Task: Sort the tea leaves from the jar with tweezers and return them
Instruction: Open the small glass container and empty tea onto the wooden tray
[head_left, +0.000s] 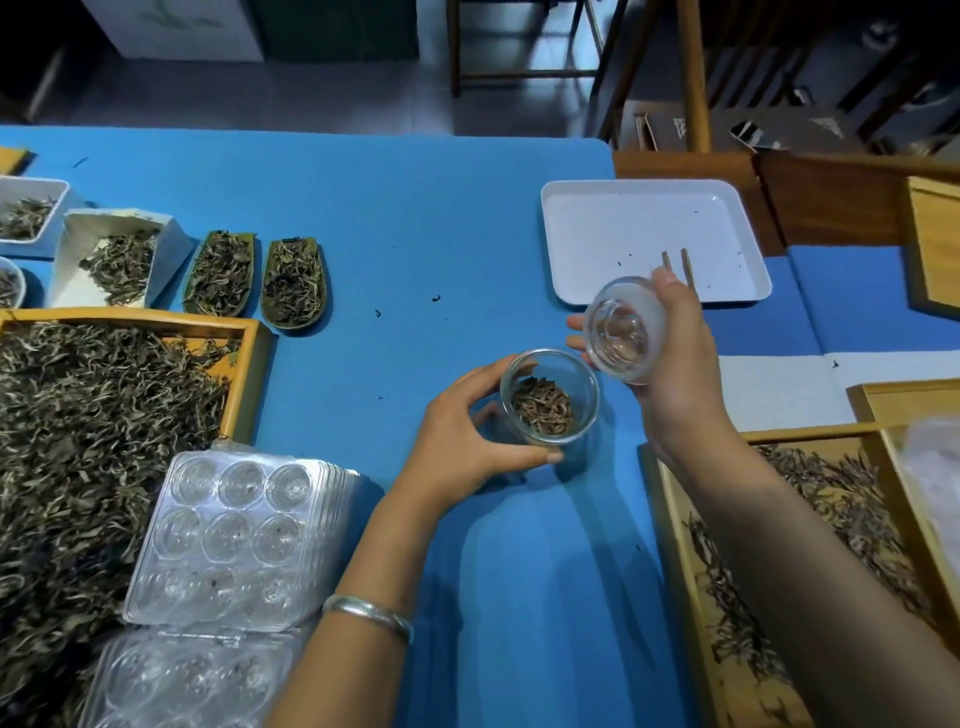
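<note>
1. Far left of the glass jar (549, 397), a wooden tray (249, 358) holds a deep heap of loose tea, with 2 small boat-shaped scoops (293, 283) of leaves beyond it and a stack of clear blister trays (234, 535) in front of it. None of this is being handled.
2. Directly left of the jar, the left hand (467, 436) wraps around its side wall, thumb on the near side and fingers behind, steadying it upright on the blue desk (415, 208).
3. The jar is open, and the tea leaves (543, 408) sit in a shallow brown layer at its bottom, well below the rim.
4. Just right of the jar and raised above it, the right hand (670, 358) grips the glass lid (623, 330), tilted with its hollow side toward the camera. The same hand also pinches the wooden tweezers (678, 265), whose 2 tips stick out beyond the fingers.
5. Beyond and right of the jar, the white tray (654, 239) is nearly bare: only a few dark crumbs are scattered on it.
6. Judging by that, either sorting has not begun or the leaves are already back in the jar; which of the 2 cannot be told. If the latter, only capping the jar is left.
</note>
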